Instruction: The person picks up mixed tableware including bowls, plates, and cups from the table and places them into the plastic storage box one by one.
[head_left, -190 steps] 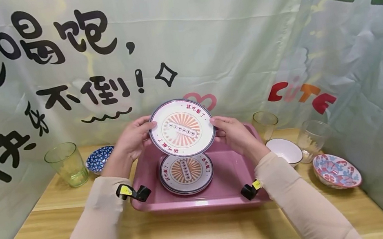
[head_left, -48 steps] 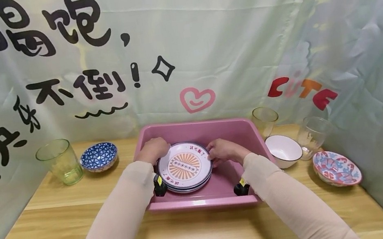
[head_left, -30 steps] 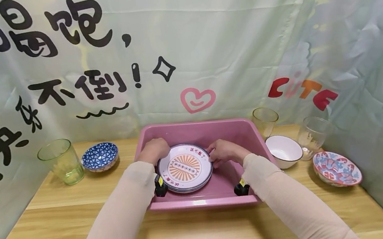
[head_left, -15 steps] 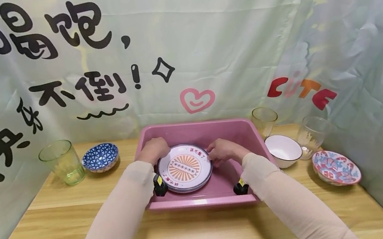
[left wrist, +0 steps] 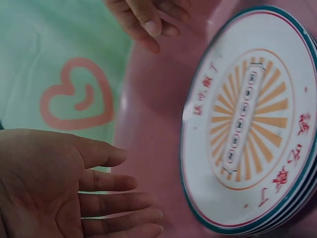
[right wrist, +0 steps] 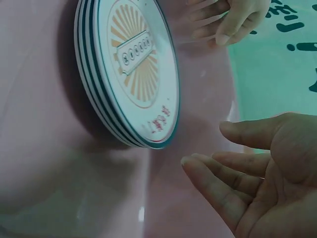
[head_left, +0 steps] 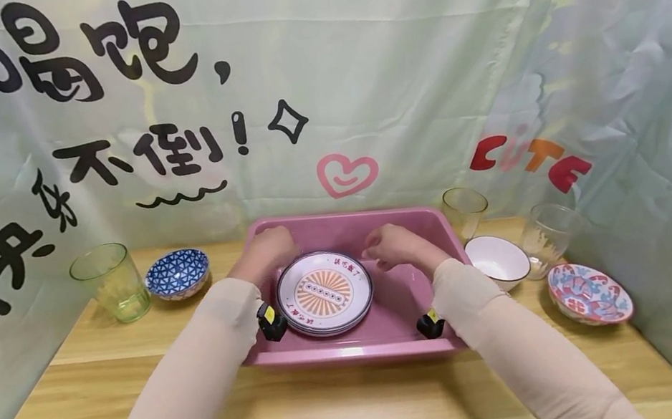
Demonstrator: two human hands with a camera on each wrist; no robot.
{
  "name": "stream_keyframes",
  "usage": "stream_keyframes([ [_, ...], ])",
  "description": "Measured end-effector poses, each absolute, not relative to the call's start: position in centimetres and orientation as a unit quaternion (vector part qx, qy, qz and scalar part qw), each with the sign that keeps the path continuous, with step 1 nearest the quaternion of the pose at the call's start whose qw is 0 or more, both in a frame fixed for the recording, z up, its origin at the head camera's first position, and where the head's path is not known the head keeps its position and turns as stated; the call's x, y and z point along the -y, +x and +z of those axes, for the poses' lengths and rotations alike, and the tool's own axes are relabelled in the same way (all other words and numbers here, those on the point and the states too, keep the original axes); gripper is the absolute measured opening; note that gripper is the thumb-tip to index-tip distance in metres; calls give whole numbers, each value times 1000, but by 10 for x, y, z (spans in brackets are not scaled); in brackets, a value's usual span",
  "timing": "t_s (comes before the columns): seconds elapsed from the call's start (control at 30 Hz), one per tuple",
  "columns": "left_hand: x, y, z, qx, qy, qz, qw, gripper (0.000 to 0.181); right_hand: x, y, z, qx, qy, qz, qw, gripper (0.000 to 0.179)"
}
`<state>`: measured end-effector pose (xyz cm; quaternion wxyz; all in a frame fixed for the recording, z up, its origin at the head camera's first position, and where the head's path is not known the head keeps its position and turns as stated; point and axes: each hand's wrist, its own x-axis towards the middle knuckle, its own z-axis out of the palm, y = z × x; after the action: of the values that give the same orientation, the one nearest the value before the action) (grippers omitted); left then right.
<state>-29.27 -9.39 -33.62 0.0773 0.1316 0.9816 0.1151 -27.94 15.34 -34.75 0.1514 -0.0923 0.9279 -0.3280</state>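
Nearest, at 6 o'clock from the plates, is the wooden tabletop point(head_left: 340, 411). Two forearms in pale sleeves point(head_left: 511, 335) reach in from about 7 and 5 o'clock, each with a small black camera point(head_left: 272, 322) at the wrist. Between them sits a pink tub point(head_left: 357, 353), and in it, left of its middle, lies the stack of plates point(head_left: 324, 292), face up, several rims showing one above another; the top one carries orange rays and red lettering.

The left hand point(head_left: 267, 252) is at about 10 to 11 o'clock from the stack, just off its edge, fingers extended, nothing in them. The right hand point(head_left: 397, 247) is near 2 o'clock, apart from the plates, fingers loosely bent, thumb clear of the fingertips, holding nothing.

On the table outside the tub, a red-and-blue patterned bowl point(head_left: 590, 293) stands just past 3 o'clock, a white bowl point(head_left: 497, 259) with a dark rim at 3, and a clear glass point(head_left: 549, 239) between those two, slightly farther back. Just past 9 are a green glass point(head_left: 112, 283) and, beside it, a blue-and-white bowl point(head_left: 177, 274). An amber-rimmed glass point(head_left: 465, 212) stands between 2 and 3.

Farthest, a pale green cloth point(head_left: 389, 85) hangs behind everything, a pink heart point(head_left: 348, 173) printed toward 1 o'clock.
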Motion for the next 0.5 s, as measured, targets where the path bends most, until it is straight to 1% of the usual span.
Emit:
stream_keyframes([
  [0.13,100,-291,-327,-977,141,146,57,30,-159,-275,-336,-930,-111,-320,141,40],
  [0.23,106,-288,-323,-972,139,184,48,29,-163,-270,-327,-936,-123,-303,133,46],
  [0.5,129,-281,-319,-957,136,254,35,36,-177,-252,-308,-953,-146,-247,102,46],
])
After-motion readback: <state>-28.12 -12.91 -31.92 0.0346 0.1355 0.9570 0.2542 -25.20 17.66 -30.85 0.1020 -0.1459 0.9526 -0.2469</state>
